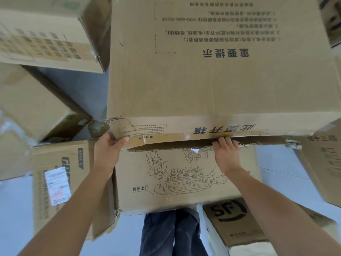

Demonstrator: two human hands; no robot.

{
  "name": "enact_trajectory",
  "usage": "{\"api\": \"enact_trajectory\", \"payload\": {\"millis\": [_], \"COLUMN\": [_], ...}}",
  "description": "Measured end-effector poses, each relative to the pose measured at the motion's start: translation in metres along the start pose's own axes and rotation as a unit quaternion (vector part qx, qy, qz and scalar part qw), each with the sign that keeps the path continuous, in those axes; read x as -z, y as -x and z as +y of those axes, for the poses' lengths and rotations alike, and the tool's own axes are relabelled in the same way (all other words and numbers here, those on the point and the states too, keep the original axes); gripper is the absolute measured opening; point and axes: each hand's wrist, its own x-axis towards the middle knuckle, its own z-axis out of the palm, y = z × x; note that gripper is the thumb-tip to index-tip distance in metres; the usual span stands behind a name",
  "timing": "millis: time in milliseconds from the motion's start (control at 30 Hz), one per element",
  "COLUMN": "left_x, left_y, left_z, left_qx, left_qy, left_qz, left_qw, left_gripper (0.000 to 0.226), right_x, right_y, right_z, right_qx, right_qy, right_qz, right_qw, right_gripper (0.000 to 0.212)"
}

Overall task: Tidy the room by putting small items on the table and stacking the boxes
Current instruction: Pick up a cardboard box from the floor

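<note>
Head view: left hand (108,147) and right hand (227,154) curl round the torn bottom edge of the large brown cardboard box (212,74), above a printed brown carton (184,182); that ragged flap may tear, dropping it

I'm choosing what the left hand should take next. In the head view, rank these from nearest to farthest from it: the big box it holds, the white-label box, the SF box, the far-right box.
1. big box: in the grip of the left hand, above it.
2. white-label box: just left of the forearm.
3. SF box: lower right.
4. far-right box: at the right edge.
</note>
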Motion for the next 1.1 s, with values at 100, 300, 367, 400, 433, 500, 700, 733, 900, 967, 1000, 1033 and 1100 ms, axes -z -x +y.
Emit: {"api": "enact_trajectory", "payload": {"millis": [100, 300, 367, 400, 433, 500, 700, 733, 900, 967, 1000, 1033, 1100], "left_x": [0.012, 0.049, 0.062, 0.069, 0.077, 0.090, 0.120, 0.127, 0.162, 0.170, 0.173, 0.177, 0.186], "left_y": [0.030, 0.094, 0.116, 0.127, 0.137, 0.157, 0.212, 0.217, 0.233, 0.239, 0.241, 0.242, 0.245], "left_z": [0.032, 0.120, 0.146, 0.157, 0.167, 0.183, 0.229, 0.237, 0.233, 0.211, 0.197, 0.182, 0.151], "left_qx": [-0.017, -0.039, -0.046, -0.046, -0.046, -0.047, -0.058, -0.046, 0.034, 0.060, 0.069, 0.077, 0.085], "left_qy": [0.000, -0.021, -0.037, -0.040, -0.044, -0.041, -0.040, -0.018, 0.042, 0.021, -0.009, -0.040, -0.118], "left_qz": [-0.001, 0.008, 0.009, 0.009, 0.008, 0.001, 0.003, -0.001, -0.019, -0.030, -0.033, -0.028, -0.009], "left_qw": [1.000, 0.999, 0.998, 0.998, 0.998, 0.998, 0.998, 0.999, 0.998, 0.998, 0.997, 0.996, 0.989], "left_gripper": [0.018, 0.025, 0.030, 0.032, 0.033, 0.033, 0.033, 0.029, 0.012, 0.013, 0.016, 0.019, 0.026], "right_x": [0.047, 0.162, 0.197, 0.216, 0.233, 0.267, 0.351, 0.363, 0.421, 0.427, 0.426, 0.424, 0.414], "right_y": [0.019, 0.072, 0.091, 0.099, 0.108, 0.121, 0.142, 0.144, 0.155, 0.154, 0.151, 0.149, 0.145], "right_z": [0.011, 0.035, 0.044, 0.048, 0.051, 0.055, 0.066, 0.070, 0.079, 0.068, 0.060, 0.049, 0.025], "right_qx": [-0.001, -0.021, -0.009, 0.002, 0.016, 0.039, 0.033, 0.046, 0.029, 0.019, 0.028, 0.040, 0.063], "right_qy": [-0.006, -0.005, 0.008, 0.019, 0.028, 0.052, 0.027, 0.020, -0.039, -0.052, -0.044, -0.039, -0.033], "right_qz": [-0.017, -0.015, 0.009, 0.026, 0.044, 0.064, 0.049, 0.051, 0.010, -0.053, -0.076, -0.093, -0.126], "right_qw": [1.000, 1.000, 1.000, 0.999, 0.999, 0.996, 0.998, 0.997, 0.999, 0.997, 0.996, 0.994, 0.990], "right_gripper": [0.034, 0.039, 0.032, 0.024, 0.011, 0.007, 0.036, 0.037, 0.012, 0.024, 0.027, 0.028, 0.029]}}
